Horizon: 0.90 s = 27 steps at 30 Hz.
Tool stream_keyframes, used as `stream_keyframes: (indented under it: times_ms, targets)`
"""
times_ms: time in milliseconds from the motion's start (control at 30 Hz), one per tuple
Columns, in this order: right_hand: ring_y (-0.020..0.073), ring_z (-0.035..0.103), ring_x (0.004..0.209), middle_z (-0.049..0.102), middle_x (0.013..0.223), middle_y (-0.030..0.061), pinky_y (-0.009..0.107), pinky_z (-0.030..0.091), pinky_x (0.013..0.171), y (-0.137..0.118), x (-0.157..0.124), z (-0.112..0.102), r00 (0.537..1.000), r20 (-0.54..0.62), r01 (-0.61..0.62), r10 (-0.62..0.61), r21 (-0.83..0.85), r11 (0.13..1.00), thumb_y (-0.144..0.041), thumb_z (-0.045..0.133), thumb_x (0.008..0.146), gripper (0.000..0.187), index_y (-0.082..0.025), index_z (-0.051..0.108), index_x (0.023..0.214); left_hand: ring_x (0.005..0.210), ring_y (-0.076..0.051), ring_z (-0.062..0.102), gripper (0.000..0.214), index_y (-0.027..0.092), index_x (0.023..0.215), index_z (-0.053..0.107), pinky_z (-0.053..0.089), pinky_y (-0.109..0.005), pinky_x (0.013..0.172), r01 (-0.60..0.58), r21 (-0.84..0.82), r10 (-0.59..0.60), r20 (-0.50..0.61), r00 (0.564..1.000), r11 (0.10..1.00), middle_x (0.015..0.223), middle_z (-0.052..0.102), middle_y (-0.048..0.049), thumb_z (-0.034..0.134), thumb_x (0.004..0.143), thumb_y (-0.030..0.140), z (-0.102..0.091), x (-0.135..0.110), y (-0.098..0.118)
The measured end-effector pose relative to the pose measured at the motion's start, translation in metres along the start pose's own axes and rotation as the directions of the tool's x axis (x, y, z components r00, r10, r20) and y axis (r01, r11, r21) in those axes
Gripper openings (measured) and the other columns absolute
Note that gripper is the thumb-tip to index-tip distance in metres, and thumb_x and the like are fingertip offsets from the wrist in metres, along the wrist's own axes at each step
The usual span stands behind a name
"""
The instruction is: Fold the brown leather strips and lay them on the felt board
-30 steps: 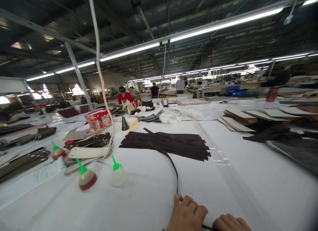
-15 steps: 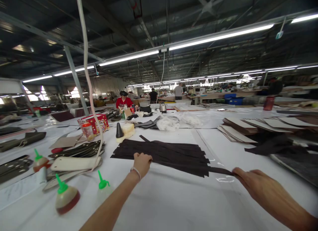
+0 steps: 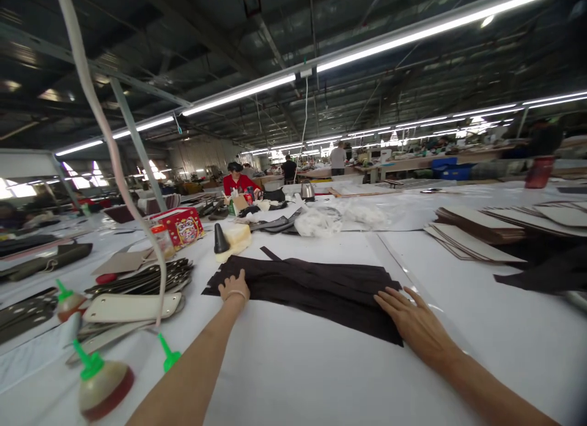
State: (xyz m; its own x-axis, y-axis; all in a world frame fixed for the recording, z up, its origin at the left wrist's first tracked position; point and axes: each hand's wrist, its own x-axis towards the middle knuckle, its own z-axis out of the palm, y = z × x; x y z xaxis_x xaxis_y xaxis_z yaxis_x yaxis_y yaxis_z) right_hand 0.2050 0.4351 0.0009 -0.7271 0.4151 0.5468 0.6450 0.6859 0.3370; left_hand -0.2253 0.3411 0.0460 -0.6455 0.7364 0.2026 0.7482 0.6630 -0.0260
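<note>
On the white worktable (image 3: 321, 377), in front of the wearer, lies a flat sheaf of dark brown strips (image 3: 316, 282), laid side by side with their long edges overlapping and one strip end jutting from the far edge.

The left hand (image 3: 233, 286) rests palm down on the left end of the sheaf, fingers pressed onto the strips and gripping nothing; a thin pale band circles the wrist. The right hand (image 3: 410, 319) lies flat on the near right corner of the sheaf, fingers spread apart and pointing left across it, likewise gripping nothing.

Left of the sheaf: a fan of dark straps (image 3: 151, 274), a cream oblong panel (image 3: 132, 307) and three squeeze bottles with green nozzles, the nearest (image 3: 98, 386) holding reddish-brown liquid. A white hose (image 3: 114, 169) hangs from above and ends near the panel.

Behind the sheaf: a black cone (image 3: 221, 239) touching a cream block (image 3: 238, 235), a red printed box (image 3: 183, 225) whose lettering is too small to read, and a lidded jar (image 3: 161, 241) just beside it. The bottles show no legible label.

Farther back are crumpled clear plastic (image 3: 337, 217) and a metal kettle (image 3: 307, 190). At right lie stacks of pale board sheets (image 3: 477, 233).

In the background a person in a red top (image 3: 238, 183) sits at the table, and other people stand among distant benches under rows of strip lights.
</note>
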Motion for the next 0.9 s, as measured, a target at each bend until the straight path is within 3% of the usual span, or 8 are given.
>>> stream_keyframes:
  times_ms: [100, 200, 300, 367, 467, 567, 733, 900]
  targets:
    - [0.0253, 0.053, 0.119, 0.063, 0.122, 0.0073, 0.051, 0.03, 0.107, 0.005, -0.006, 0.005, 0.999, 0.029, 0.014, -0.014, 0.032, 0.999, 0.004, 0.033, 0.082, 0.052, -0.015, 0.062, 0.121, 0.112, -0.026, 0.055, 0.034, 0.018, 0.122, 0.055, 0.047, -0.05, 0.094, 0.047, 0.001, -0.047, 0.007, 0.999, 0.999, 0.125, 0.055, -0.0091, 0.058, 0.092, 0.035, 0.007, 0.005, -0.003]
    - [0.0244, 0.052, 0.12, 0.063, 0.123, 0.0076, 0.052, 0.028, 0.109, 0.01, -0.01, 0.004, 0.998, 0.043, 0.032, -0.035, 0.07, 0.997, 0.005, 0.035, 0.076, 0.056, -0.015, 0.061, 0.122, 0.113, -0.026, 0.054, 0.032, 0.019, 0.12, 0.056, 0.046, -0.05, 0.094, 0.014, -0.023, -0.015, -0.036, 0.999, 1.0, 0.126, 0.055, -0.0091, 0.058, 0.092, 0.034, -0.001, 0.017, 0.008]
    - [0.0248, 0.05, 0.123, 0.06, 0.127, 0.0078, 0.054, 0.025, 0.11, 0.009, -0.016, -0.001, 0.999, 0.04, 0.03, -0.033, 0.078, 0.997, 0.005, 0.036, 0.073, 0.063, -0.015, 0.055, 0.13, 0.111, -0.026, 0.055, 0.034, 0.018, 0.123, 0.054, 0.047, -0.049, 0.093, -0.143, -0.076, 0.138, -0.066, 0.988, 0.987, 0.126, 0.054, -0.0093, 0.058, 0.093, 0.035, -0.009, 0.03, 0.034]
    - [0.0253, 0.047, 0.126, 0.057, 0.132, 0.008, 0.055, 0.022, 0.111, 0.008, -0.019, -0.006, 0.998, 0.045, 0.035, -0.04, 0.092, 0.995, 0.001, 0.038, 0.075, 0.065, -0.016, 0.047, 0.137, 0.11, -0.025, 0.056, 0.035, 0.019, 0.124, 0.054, 0.048, -0.047, 0.092, -0.285, -0.122, 0.279, -0.068, 0.958, 0.951, 0.127, 0.054, -0.0093, 0.057, 0.093, 0.035, -0.01, 0.037, 0.057]
    - [0.027, 0.044, 0.128, 0.053, 0.136, 0.0081, 0.056, 0.021, 0.112, 0.01, -0.022, -0.014, 0.996, 0.072, 0.037, -0.048, 0.15, 0.988, -0.019, 0.046, 0.086, 0.057, -0.02, 0.041, 0.142, 0.108, -0.024, 0.057, 0.034, 0.019, 0.123, 0.054, 0.05, -0.046, 0.091, -0.446, -0.184, 0.446, -0.048, 0.894, 0.876, 0.127, 0.054, -0.0093, 0.057, 0.093, 0.034, -0.006, 0.046, 0.094]
    - [0.0257, 0.05, 0.124, 0.059, 0.129, 0.006, 0.053, 0.027, 0.109, 0.017, -0.02, -0.016, 0.996, 0.092, -0.027, 0.009, 0.196, 0.98, -0.037, 0.044, 0.095, 0.045, -0.025, 0.046, 0.139, 0.108, -0.024, 0.057, 0.033, 0.019, 0.122, 0.055, 0.05, -0.046, 0.09, -0.517, -0.221, 0.529, -0.01, 0.849, 0.827, 0.126, 0.055, -0.0092, 0.058, 0.093, 0.034, 0.0, 0.053, 0.121]
    - [0.0233, 0.058, 0.109, 0.065, 0.114, 0.0077, 0.043, 0.043, 0.091, 0.019, 0.001, -0.01, 0.973, 0.102, -0.227, 0.208, 0.239, 0.944, -0.031, 0.032, 0.099, 0.036, -0.023, 0.058, 0.124, 0.107, -0.023, 0.058, 0.032, 0.018, 0.12, 0.056, 0.05, -0.046, 0.09, -0.526, -0.224, 0.546, 0.035, 0.837, 0.821, 0.124, 0.056, -0.0089, 0.058, 0.093, 0.035, 0.003, 0.064, 0.142]
    - [0.0247, 0.054, 0.111, 0.062, 0.118, 0.0078, 0.041, 0.042, 0.088, -0.002, 0.043, -0.001, 0.965, 0.133, -0.255, 0.226, 0.262, 0.931, -0.024, 0.04, 0.094, 0.032, -0.023, 0.058, 0.121, 0.106, -0.024, 0.058, 0.032, 0.017, 0.119, 0.056, 0.05, -0.046, 0.09, -0.552, -0.209, 0.559, -0.026, 0.829, 0.808, 0.122, 0.056, -0.0088, 0.059, 0.092, 0.035, -0.004, 0.066, 0.142]
